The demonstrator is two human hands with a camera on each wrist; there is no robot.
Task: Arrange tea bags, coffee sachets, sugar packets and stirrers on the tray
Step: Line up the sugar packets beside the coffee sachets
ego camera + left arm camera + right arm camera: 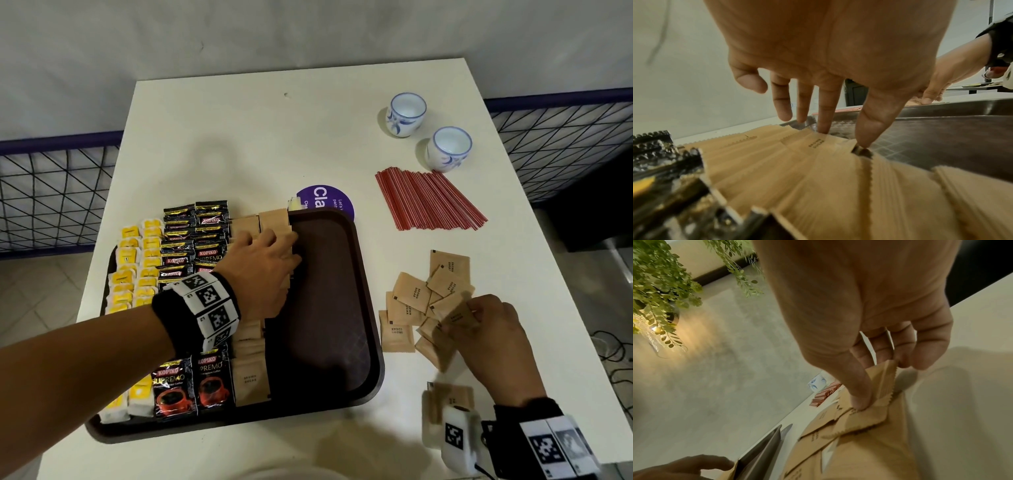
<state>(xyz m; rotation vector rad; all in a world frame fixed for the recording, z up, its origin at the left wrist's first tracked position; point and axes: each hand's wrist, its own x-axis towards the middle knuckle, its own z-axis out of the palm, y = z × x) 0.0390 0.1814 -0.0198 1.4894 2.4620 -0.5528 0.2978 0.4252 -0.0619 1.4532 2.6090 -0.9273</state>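
Observation:
A dark brown tray (pixel 329 274) holds rows of yellow tea bags (pixel 137 270), black coffee sachets (pixel 195 236) and tan sugar packets (pixel 250 349). My left hand (pixel 270 253) lies over the sugar row with fingers straight, fingertips (pixel 865 139) pressing the packets' right edge (pixel 818 162). On the table right of the tray lies a loose pile of sugar packets (pixel 421 298). My right hand (pixel 486 322) pinches one sugar packet (pixel 877 399) from that pile between thumb and fingers. Red stirrers (pixel 428 202) lie in a bundle beyond the pile.
Two blue-and-white cups (pixel 407 114) (pixel 448 149) stand at the table's far right. A purple round sticker (pixel 329 200) lies behind the tray. The tray's right half (pixel 325 308) is bare. Wire fencing (pixel 51 192) flanks the white table (pixel 239 137).

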